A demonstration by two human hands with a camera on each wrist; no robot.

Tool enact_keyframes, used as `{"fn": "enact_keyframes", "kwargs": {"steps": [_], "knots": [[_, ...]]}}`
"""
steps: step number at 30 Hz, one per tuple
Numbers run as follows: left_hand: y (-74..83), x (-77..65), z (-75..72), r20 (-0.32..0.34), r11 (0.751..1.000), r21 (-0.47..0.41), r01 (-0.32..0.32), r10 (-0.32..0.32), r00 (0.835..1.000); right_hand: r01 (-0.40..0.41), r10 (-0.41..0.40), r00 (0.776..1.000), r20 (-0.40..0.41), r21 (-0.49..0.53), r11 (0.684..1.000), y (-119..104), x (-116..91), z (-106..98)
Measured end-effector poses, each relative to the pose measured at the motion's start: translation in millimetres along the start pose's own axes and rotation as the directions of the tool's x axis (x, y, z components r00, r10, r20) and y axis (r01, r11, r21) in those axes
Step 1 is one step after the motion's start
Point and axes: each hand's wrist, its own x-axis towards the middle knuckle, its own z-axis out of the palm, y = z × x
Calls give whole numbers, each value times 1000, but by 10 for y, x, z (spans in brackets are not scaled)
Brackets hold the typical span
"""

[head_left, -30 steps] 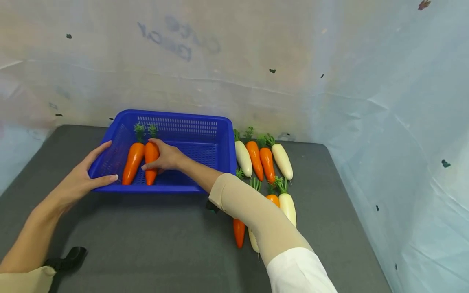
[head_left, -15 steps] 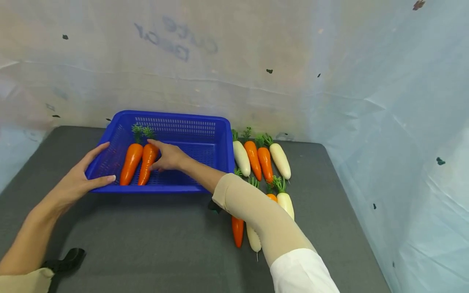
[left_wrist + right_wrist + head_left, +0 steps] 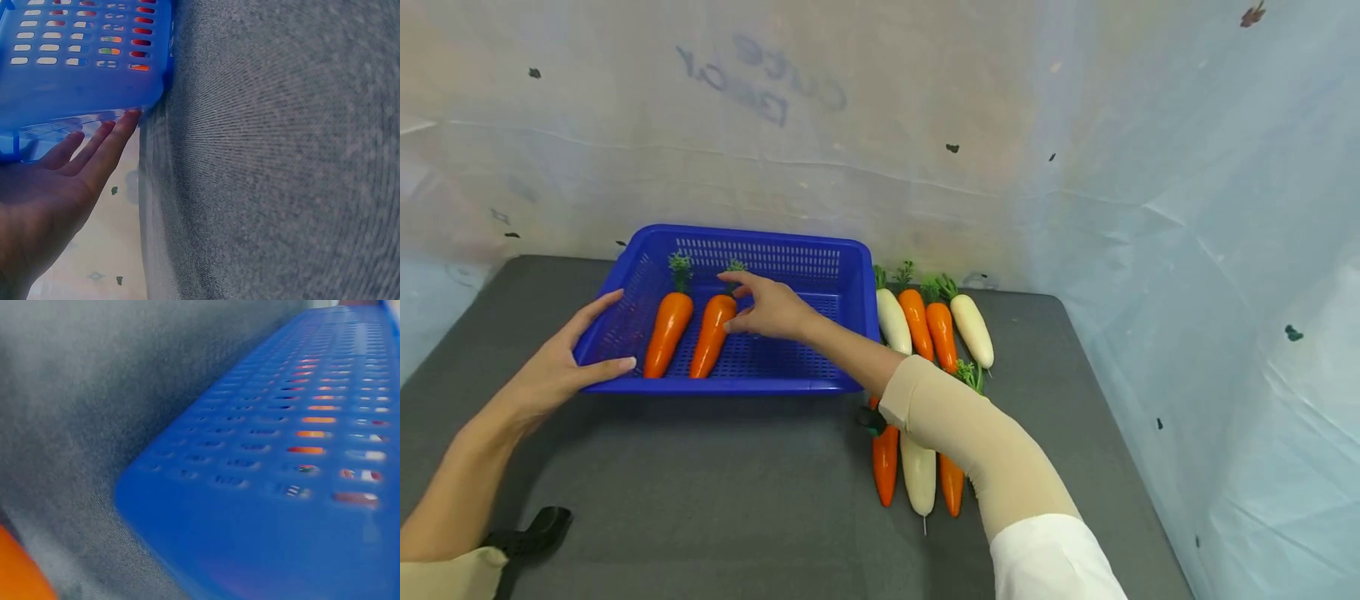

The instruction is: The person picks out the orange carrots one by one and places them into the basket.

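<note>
A blue slotted plastic basket [image 3: 737,387] stands on the table's back left part. Two carrots [image 3: 667,337] with green tops lie in its left half, a small gap between them. My left hand [image 3: 553,362] rests against the basket's left end, thumb at the front rim; in the left wrist view its straight fingers touch the basket's side. Over the right-hand carrot [image 3: 711,340], my right hand [image 3: 778,310] has its index finger extended above the leafy top and its thumb beside the body. Whether thumb and carrot touch is unclear.
Right of the basket lie several carrots [image 3: 942,333] and white radishes [image 3: 972,329] in two rows, the nearer partly under my right forearm. The grey table [image 3: 737,500] meets plastic sheeting [image 3: 880,125] behind and at the right.
The right-hand carrot has shifted right, its leafy top leaning away from the other carrot. My right hand has moved right and its fingers have spread. My left hand stays at the basket.
</note>
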Motion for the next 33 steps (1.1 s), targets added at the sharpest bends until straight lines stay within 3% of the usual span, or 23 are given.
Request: {"fn": "enact_keyframes", "kwargs": {"steps": [7,15,33], "knots": [[13,6,2,6,1000,-2,-5,5,1000,107,-104,994,-29,138,985,-38,-294,-172],[-5,-3,4,15,1000,-1,-11,11,1000,146,-134,989,-67,237,960,38,-513,-366],[-17,-3,26,-3,1000,2,-5,5,1000,169,-139,979,-148,213,962,376,-1035,-773]]}}
